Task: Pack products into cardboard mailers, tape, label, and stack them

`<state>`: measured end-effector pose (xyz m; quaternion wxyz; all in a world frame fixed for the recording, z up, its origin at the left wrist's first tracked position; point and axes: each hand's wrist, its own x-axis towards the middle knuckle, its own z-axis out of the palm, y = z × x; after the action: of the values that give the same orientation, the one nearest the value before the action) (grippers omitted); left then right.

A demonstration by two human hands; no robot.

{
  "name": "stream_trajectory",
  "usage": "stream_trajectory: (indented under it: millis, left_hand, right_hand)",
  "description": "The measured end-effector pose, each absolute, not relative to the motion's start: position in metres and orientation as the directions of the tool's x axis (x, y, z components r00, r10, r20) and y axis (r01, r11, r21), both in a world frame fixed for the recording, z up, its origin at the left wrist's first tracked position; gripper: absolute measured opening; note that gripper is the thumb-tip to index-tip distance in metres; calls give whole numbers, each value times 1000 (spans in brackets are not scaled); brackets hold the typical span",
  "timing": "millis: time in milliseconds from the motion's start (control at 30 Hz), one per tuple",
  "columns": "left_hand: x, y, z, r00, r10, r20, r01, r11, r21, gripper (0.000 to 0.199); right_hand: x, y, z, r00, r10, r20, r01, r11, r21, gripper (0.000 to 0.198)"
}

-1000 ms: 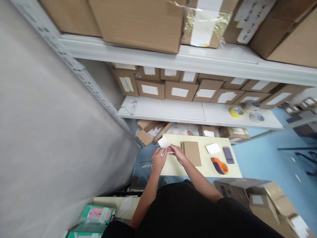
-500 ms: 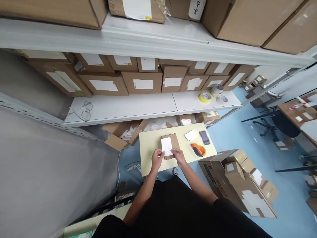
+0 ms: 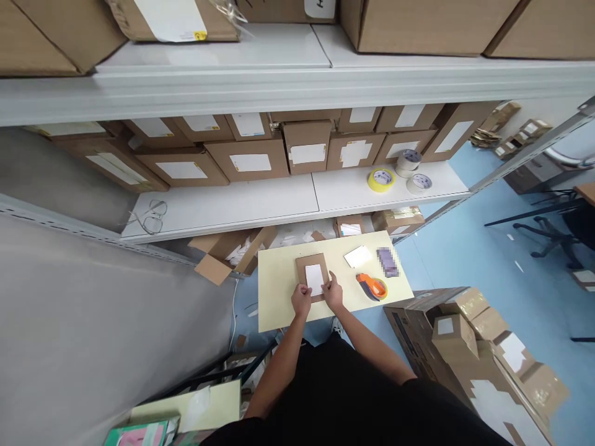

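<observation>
A flat brown cardboard box (image 3: 301, 265) lies on the pale yellow tabletop (image 3: 279, 310) in front of me. Over its face is a white paper label (image 3: 314, 277), lined up roughly with the box's edges. The fingers of my left hand (image 3: 302, 300) pinch the label's lower left corner. At the lower right corner, my right hand (image 3: 333, 293) grips the label's edge, its index finger pointing up along the box's side. Whether the label is stuck down cannot be seen. To the right lie an orange tape dispenser (image 3: 370, 286) and a stack of white labels (image 3: 357, 256).
A pixelated purple item (image 3: 387, 262) lies at the table's right. Behind, a shelf (image 3: 260, 201) holds labelled boxes, a yellow tape roll (image 3: 381, 179), white rolls (image 3: 419, 183) and glasses (image 3: 154, 217). A large carton of boxes (image 3: 418, 334) stands right; an open carton (image 3: 232, 251) sits left.
The label has shifted from the box's left side to nearer its middle, with both hands on its lower corners. My right index finger has straightened. The camera view has turned slightly.
</observation>
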<state>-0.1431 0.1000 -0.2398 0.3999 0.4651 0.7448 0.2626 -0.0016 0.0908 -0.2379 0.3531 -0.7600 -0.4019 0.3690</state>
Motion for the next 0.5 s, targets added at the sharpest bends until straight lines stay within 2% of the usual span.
stream_trajectory:
  millis: [100,300,400,500]
  left_hand:
    - [-134,98,-246,-286,887,-363,542,462,702,9]
    - [-129,102,-240,-310,866,-393,612,497,615,12]
    - [-124,102,-234,-313,868,-384,666,489,563,12]
    - [-115,95,-230,-345,871,-351,719,485,498,4]
  right_hand:
    - [4,90,-247,335,886,-322,455,-451,-768,66]
    - [15,100,-254,240,860,-450,559,-501,-661,62]
    - [19,112,-251,211,834,-509,636,-513,-577,66]
    - [23,123,-244,186,818,-544,677,-508,-532,70]
